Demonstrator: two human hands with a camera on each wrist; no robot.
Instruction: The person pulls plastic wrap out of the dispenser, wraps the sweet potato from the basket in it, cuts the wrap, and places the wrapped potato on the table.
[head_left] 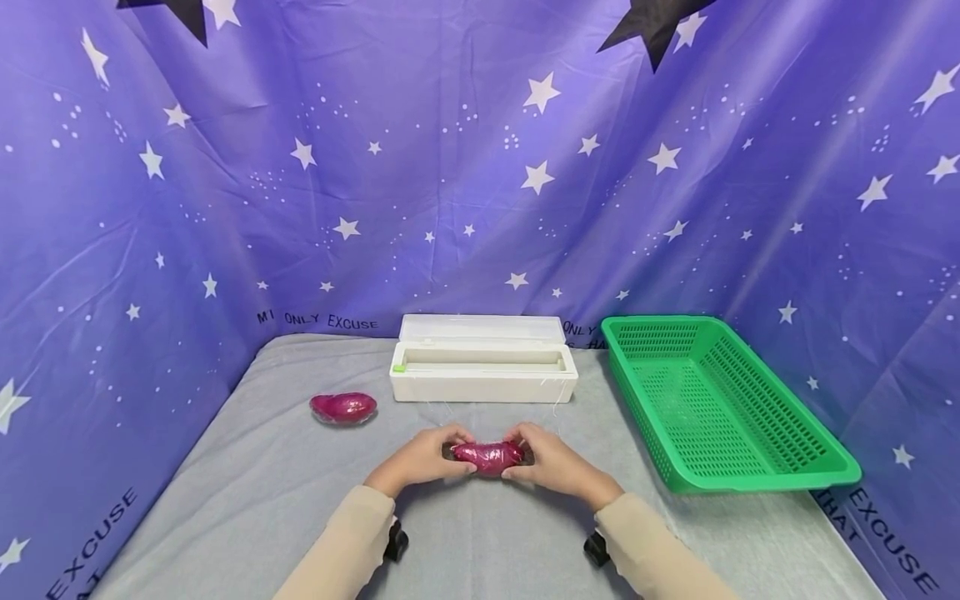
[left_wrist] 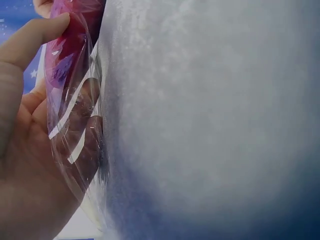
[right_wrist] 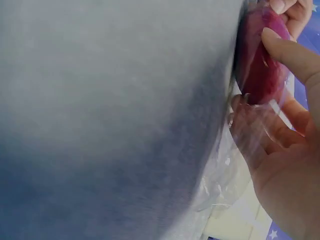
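Over a grey-covered worktop (head_left: pixel 225 533), the fingers of a left hand (head_left: pixel 431 456) and right hand (head_left: pixel 555 463) grip opposite ends of a plastic-wrapped purplish-red item (head_left: pixel 489 457), centred in front of the person; loose clear film covers part of both hands in the wrist views. Just beyond, blocking the way straight back, stands a long white box (head_left: pixel 483 389) with its lid (head_left: pixel 483 329) raised. A second wrapped item (head_left: pixel 343 407) lies to the left; a green slotted basket (head_left: pixel 776 482) stands right. The starry purple curtain (head_left: pixel 427 200) behind reads "ONLY EXCUSE", with "EXCUSE" and "THAT" lower right
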